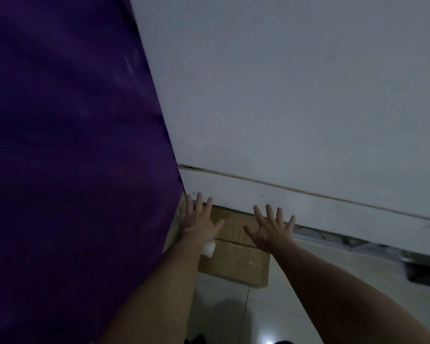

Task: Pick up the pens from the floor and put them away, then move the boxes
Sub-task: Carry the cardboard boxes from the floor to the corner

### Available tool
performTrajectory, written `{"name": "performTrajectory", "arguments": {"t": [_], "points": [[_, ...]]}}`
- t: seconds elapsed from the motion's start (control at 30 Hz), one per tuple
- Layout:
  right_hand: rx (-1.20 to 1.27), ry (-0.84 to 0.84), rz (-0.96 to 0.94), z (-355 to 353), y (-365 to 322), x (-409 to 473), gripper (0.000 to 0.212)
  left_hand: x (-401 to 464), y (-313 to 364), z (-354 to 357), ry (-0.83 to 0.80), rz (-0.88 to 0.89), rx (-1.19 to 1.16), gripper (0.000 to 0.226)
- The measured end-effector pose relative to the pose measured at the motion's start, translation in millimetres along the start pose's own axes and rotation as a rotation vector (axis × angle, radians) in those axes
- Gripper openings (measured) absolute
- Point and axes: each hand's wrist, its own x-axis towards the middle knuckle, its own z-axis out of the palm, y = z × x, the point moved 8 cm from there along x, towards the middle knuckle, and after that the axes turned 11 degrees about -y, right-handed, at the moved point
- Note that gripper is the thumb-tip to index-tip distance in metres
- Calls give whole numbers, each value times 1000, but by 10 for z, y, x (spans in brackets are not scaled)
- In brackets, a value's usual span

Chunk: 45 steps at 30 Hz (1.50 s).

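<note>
Hands reach forward in the lower middle of the frame, the left hand [201, 223] and the right hand [271, 228] both with fingers spread straight and holding nothing, over a brown cardboard box [236, 256] that lies flat on the pale tiled floor [308, 289]; whether the palms touch the box cannot be told. The box sits just beside the grey wall [283, 95] at its far edge and against a large purple cloth-covered surface [60, 145] that fills the left half of the frame, with a white label [208, 249] near the left wrist.
</note>
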Motion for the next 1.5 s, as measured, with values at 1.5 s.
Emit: {"name": "performTrajectory", "arguments": {"t": [1.5], "points": [[-698,131,-1443,-373,-1093,-5255,79,-6746,997,1188,327,-1364,-671,91]]}}
